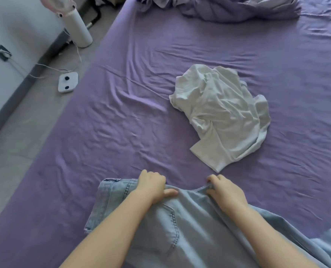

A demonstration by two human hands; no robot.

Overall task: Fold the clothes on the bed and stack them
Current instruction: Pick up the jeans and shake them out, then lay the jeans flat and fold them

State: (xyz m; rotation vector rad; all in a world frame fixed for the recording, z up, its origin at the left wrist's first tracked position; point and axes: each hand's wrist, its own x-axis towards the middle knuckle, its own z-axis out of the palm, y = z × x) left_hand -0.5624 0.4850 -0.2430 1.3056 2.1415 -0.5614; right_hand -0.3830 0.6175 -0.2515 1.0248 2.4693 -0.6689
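Item: light denim jeans, lying at the near edge of the bed on its purple sheet, back pocket and stitched seam upward. Orientation: the waistband points toward the far edge; the long axis runs from there back toward the person and to the near right corner, where the legs leave the view, so their full length cannot be told. Holding: left hand curls over the waistband toward its left end, fingers tucked over the edge, thumb on top; right hand pinches the waistband at its right end; the band sags slightly between them. Step in hand, by judgement: laying out and squaring the jeans before the first fold; no fold is yet made. Next move would call for drawing the waistband taut and level, smoothing the seat, then bringing one leg over the other along the long axis. Also pending: white T-shirt, crumpled, near the middle of the bed, well apart from the jeans. No stack has been started within view.
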